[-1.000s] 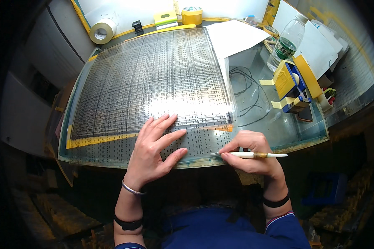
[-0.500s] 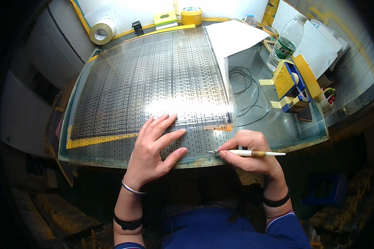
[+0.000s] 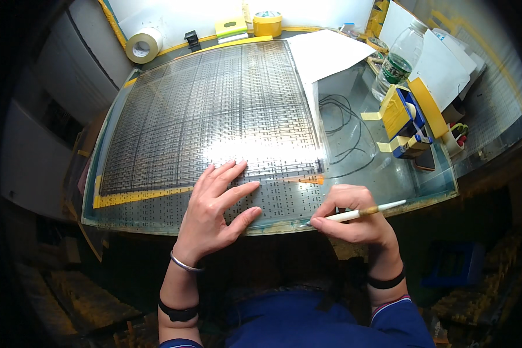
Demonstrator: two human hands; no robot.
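A clear film sheet (image 3: pixel 174 122) printed with dense rows of dark marks lies on the glass tabletop (image 3: pixel 383 185). My left hand (image 3: pixel 211 203) rests flat near its front edge, fingers spread, with nothing held. Pinched in my right hand (image 3: pixel 356 223) is a slim white pen-like tool (image 3: pixel 393 205) with a gold-brown band and a thin pointed tip. That tip sits near the front edge of the glass, to the right of my left thumb; whether it touches the glass I cannot tell. Its back end slants up to the right.
Yellow tape (image 3: pixel 139 198) runs along the film's front edge. At right stand a blue and yellow tape dispenser (image 3: pixel 397 116) and a plastic bottle (image 3: pixel 397 64). A black cable (image 3: pixel 351 116) and white paper (image 3: pixel 330 52) lie nearby. A tape roll (image 3: pixel 143 46) stands at back left.
My right hand has drawn the tool's tip toward the glass's near edge and slightly right. The tool's back end has swung upward. My left hand stays where it was.
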